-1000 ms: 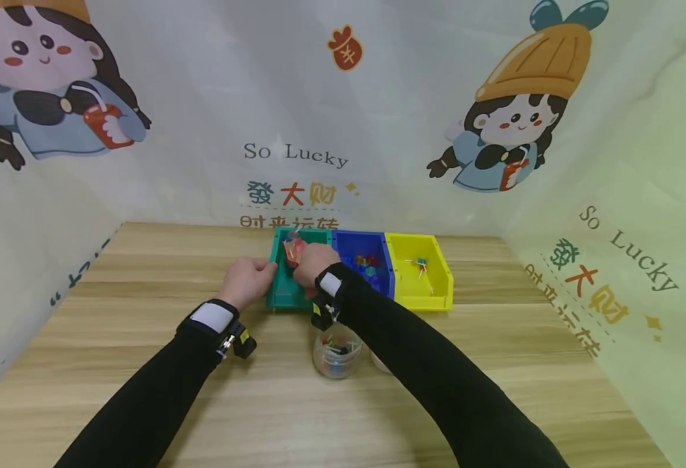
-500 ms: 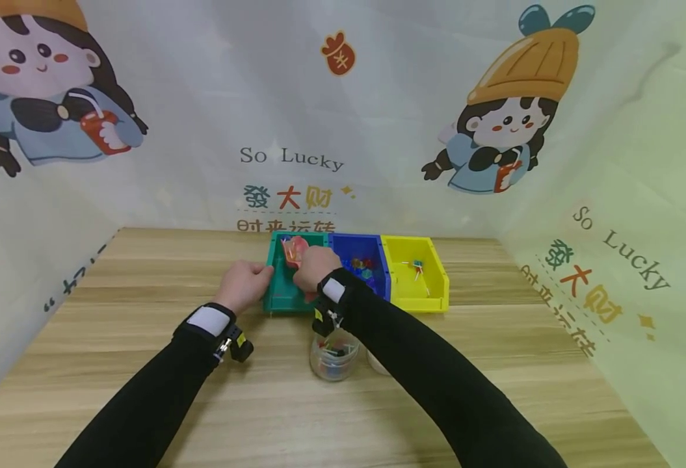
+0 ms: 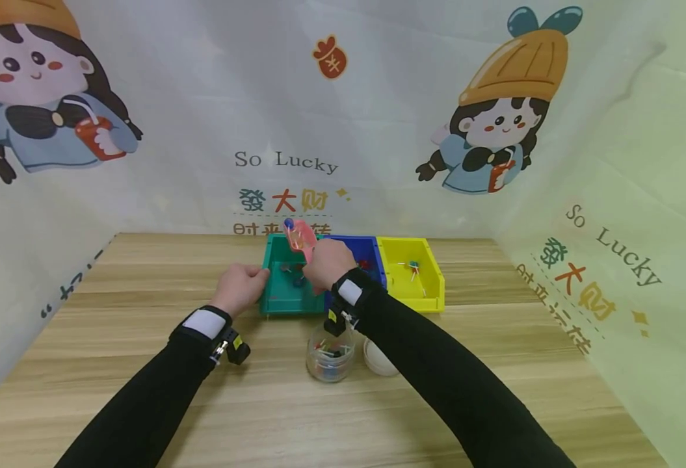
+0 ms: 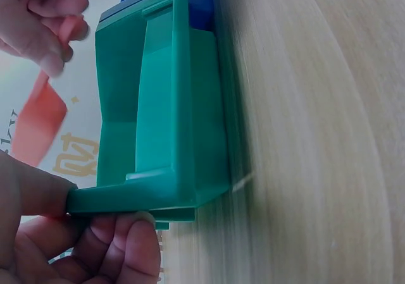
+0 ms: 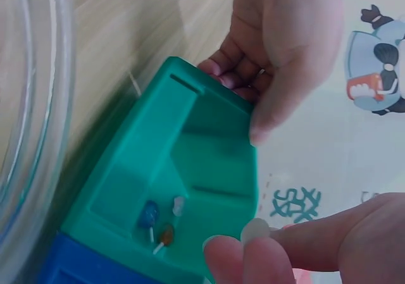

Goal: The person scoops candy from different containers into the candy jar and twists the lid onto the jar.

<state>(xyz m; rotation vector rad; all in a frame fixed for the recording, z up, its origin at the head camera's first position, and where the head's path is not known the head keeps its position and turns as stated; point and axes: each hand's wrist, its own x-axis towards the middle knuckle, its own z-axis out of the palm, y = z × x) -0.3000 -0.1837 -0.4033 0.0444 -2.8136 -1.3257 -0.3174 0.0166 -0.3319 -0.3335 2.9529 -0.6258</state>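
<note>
My right hand (image 3: 329,263) grips a pink scoop (image 3: 300,235) by its handle, raised above the green bin (image 3: 292,305). A small blue piece (image 3: 289,223) shows at the scoop's far edge, with pale pieces behind it. My left hand (image 3: 238,288) pinches the green bin's left wall between thumb and curled fingers, clearer in the left wrist view. Inside that bin, the right wrist view shows a blue piece (image 5: 149,214) and an orange piece (image 5: 166,235), each with a pale stick, plus a small whitish bit (image 5: 178,205).
A blue bin (image 3: 380,260) and a yellow bin (image 3: 434,302) adjoin the green one, each with small coloured pieces. In front stand a clear jar (image 3: 331,364) of mixed pieces and a white round lid-like thing (image 3: 380,359), partly behind my right sleeve. Printed cloth hangs behind.
The scoop has risen out of the green bin, and my right hand has shifted slightly right. Loose pieces in the bin now show. My left hand keeps its hold on the wall.
</note>
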